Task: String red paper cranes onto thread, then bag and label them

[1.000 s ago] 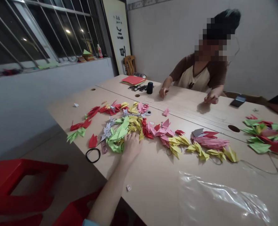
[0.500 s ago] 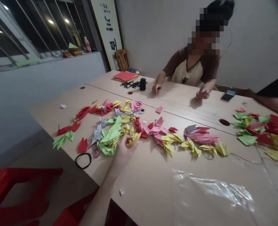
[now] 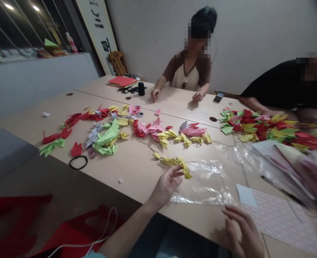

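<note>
My left hand pinches the end of a strand of yellow folded paper cranes over the front part of the table. A thin dark string runs from this strand back toward the pile. My right hand hovers at the table's front edge, fingers apart and holding nothing. Between the hands and slightly beyond them lies a clear plastic bag. Farther left sit green paper cranes, with red, pink and grey ones around them. A row of yellow cranes continues to the right.
Across the table sits a person; another person in black is by a second crane pile. A black spool, red paper, a black ring and a patterned sheet lie about. Red stools stand below.
My left hand has drawn the yellow cranes out of the pile toward the right and nearer to me. My right hand has come into view. The view has turned right.
</note>
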Tool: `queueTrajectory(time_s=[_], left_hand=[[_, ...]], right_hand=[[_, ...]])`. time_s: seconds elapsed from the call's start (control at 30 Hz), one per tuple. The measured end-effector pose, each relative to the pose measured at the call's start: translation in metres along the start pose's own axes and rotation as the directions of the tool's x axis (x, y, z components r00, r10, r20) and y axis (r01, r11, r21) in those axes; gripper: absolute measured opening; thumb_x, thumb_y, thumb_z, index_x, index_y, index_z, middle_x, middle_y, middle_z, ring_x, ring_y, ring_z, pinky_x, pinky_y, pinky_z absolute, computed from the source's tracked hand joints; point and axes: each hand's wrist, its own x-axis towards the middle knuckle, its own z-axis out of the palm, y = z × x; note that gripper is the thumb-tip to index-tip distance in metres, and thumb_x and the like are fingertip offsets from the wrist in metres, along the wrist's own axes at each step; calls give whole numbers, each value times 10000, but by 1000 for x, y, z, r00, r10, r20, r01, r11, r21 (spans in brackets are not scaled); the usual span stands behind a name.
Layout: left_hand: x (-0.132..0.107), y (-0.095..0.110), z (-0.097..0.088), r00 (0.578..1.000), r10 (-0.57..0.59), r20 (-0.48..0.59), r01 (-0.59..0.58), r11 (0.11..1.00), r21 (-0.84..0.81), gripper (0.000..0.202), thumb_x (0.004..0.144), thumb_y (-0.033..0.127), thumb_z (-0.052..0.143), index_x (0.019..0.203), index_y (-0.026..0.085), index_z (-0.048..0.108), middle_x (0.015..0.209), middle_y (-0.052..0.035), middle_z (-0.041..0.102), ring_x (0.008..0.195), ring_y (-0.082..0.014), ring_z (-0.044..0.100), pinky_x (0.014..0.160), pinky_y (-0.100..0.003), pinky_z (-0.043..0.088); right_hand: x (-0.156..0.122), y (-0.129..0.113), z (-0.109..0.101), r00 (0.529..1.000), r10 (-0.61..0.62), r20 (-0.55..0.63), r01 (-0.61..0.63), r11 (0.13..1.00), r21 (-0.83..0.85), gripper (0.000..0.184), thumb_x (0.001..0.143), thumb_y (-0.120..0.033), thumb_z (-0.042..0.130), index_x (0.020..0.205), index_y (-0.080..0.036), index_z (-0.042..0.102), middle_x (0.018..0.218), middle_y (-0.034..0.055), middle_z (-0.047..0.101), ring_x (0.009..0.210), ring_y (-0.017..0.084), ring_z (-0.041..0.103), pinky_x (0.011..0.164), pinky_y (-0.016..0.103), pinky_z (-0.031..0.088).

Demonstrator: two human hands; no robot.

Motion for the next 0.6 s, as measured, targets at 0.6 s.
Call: queueTrajectory(time_s=[0.6], left_hand=[[22, -19, 36, 923, 329, 201, -375, 645, 666, 389, 815, 290, 530, 1166, 127, 562, 1213, -152, 606, 1092, -241, 593, 953, -402, 451]], right_hand=[[129, 47, -16, 787, -20, 617, -377, 775, 507, 405, 748, -499, 648, 947, -148, 620, 599, -34, 531, 538, 97, 496, 518, 237, 392]])
